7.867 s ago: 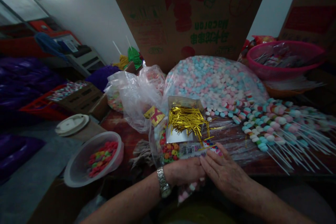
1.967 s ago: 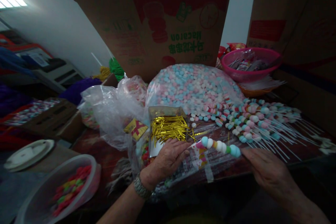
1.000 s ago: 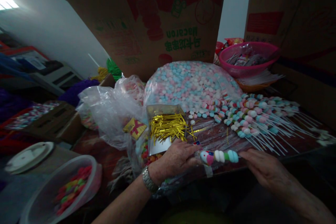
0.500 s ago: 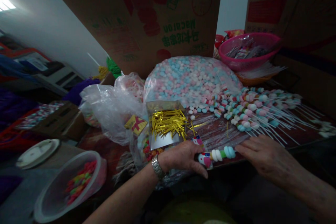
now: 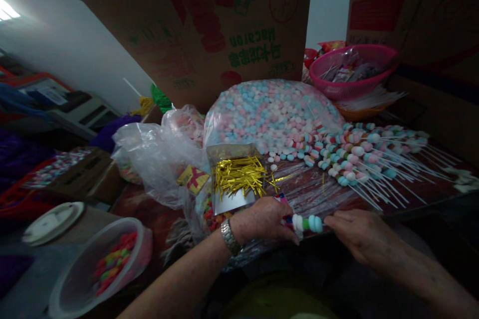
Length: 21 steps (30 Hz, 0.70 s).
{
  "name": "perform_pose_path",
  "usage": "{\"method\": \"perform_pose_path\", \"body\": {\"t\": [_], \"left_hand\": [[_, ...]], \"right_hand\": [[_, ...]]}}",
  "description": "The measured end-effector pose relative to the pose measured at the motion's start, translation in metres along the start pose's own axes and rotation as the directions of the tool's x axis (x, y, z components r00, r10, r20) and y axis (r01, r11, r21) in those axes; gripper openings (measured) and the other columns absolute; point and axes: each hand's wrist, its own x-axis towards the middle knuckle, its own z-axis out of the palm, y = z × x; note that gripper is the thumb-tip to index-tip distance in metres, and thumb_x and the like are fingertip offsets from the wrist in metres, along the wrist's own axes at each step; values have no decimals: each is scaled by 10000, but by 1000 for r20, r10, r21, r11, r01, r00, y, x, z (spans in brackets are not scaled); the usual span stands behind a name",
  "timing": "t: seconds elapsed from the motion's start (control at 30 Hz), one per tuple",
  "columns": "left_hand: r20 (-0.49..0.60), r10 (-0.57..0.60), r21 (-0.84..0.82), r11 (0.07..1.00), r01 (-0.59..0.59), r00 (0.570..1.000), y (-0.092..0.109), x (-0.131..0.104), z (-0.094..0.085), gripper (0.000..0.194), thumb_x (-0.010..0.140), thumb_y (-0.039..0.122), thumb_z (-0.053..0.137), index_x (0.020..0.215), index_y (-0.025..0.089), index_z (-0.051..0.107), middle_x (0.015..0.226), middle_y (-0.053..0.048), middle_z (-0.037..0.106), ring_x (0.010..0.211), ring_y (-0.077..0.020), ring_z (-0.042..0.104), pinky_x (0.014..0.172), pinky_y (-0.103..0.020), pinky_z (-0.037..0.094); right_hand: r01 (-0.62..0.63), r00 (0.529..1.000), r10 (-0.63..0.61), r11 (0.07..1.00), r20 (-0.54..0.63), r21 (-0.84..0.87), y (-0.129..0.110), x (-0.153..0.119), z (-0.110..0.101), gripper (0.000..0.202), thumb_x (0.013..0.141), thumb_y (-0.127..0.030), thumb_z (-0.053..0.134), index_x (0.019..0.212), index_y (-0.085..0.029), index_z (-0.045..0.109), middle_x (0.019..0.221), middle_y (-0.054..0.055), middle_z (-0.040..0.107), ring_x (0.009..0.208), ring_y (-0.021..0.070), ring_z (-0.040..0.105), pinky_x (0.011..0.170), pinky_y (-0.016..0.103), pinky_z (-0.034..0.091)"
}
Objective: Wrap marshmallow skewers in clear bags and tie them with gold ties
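Note:
A candy skewer with white, green and light blue pieces lies level between my two hands at the table's front edge. My left hand, with a metal watch at the wrist, is closed round its left end, where a printed wrapper partly shows. The fingers of my right hand are pinched at the other end, beside the blue pieces; the stick there is mostly hidden. Just behind my left hand, a box of gold twist ties stands open.
A large bag of pastel candies lies behind. Finished-looking skewers are heaped at the right, below a pink basket. A clear tub with colourful candies stands at the left. Tall cardboard boxes rise behind.
My left hand has closed its thumb and fingers further over the wrapper end. The skewer and my right hand have moved slightly left and down.

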Motion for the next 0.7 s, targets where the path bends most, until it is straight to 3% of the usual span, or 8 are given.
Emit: {"method": "perform_pose_path", "body": {"t": [0.23, 0.27, 0.33, 0.4, 0.43, 0.53, 0.6, 0.7], "left_hand": [[-385, -35, -51, 999, 17, 922, 3, 5, 9, 543, 553, 467, 768, 1019, 248, 599, 775, -50, 666, 771, -247, 626, 644, -273, 444], [-522, -101, -111, 993, 50, 847, 2, 1, 7, 577, 566, 451, 767, 1068, 246, 570, 887, -72, 661, 891, -268, 605, 735, -311, 450], [-766, -350, -356, 930, 98, 539, -2, -10, 7, 588, 614, 428, 744, 1120, 245, 507, 1071, -87, 603, 1061, -266, 529, 868, -363, 417], [-695, -678, -704, 710, -33, 238, -7, -19, 11, 544, 662, 434, 707, 1111, 243, 466, 1079, -71, 582, 1046, -229, 538, 869, -364, 429], [-538, -809, -843, 517, -151, 237, -9, -21, 13, 517, 678, 463, 685, 1085, 233, 465, 1041, -68, 591, 994, -218, 567, 833, -361, 452], [-117, -811, -927, -118, -356, 573, -10, -20, 19, 439, 687, 519, 653, 952, 197, 517, 927, -74, 632, 843, -212, 629, 732, -355, 496], [-92, -741, -869, -266, -417, 665, -8, -13, 18, 368, 678, 434, 696, 910, 188, 553, 804, -43, 651, 746, -190, 643, 725, -348, 501], [-127, -765, -836, -261, -484, 632, -2, -1, 12, 243, 678, 300, 718, 844, 178, 589, 518, 55, 551, 506, -111, 577, 668, -299, 503]], "right_hand": [[-245, 965, 262, 852, 28, 462, -6, 15, 43, 219, 868, -195, 380, 781, -186, 580, 741, 27, 613, 712, 154, 566, 656, 254, 427], [-281, 948, 316, 789, 30, 546, -6, 15, 47, 220, 876, -237, 388, 772, -185, 574, 726, 20, 603, 700, 153, 557, 647, 254, 426], [-350, 907, 415, 651, 71, 674, -6, 15, 54, 243, 874, -320, 410, 738, -183, 557, 638, -9, 550, 623, 137, 517, 579, 237, 406], [-398, 870, 473, 511, 137, 762, -8, 16, 60, 293, 855, -392, 439, 674, -178, 525, 546, -39, 472, 536, 111, 451, 508, 215, 357], [-413, 858, 481, 441, 179, 797, -11, 17, 62, 322, 844, -425, 454, 647, -176, 506, 517, -49, 441, 502, 97, 417, 480, 204, 328], [-463, 845, 407, 231, 347, 856, -23, 22, 67, 384, 804, -509, 497, 625, -169, 477, 474, -65, 410, 425, 62, 319, 412, 184, 226], [-511, 830, 325, 115, 454, 852, -33, 26, 69, 396, 777, -544, 521, 662, -166, 493, 442, -78, 397, 379, 50, 261, 380, 182, 163], [-520, 814, 309, 12, 491, 854, -47, 32, 74, 420, 754, -584, 520, 713, -165, 509, 405, -91, 377, 339, 49, 228, 355, 182, 131]]}}
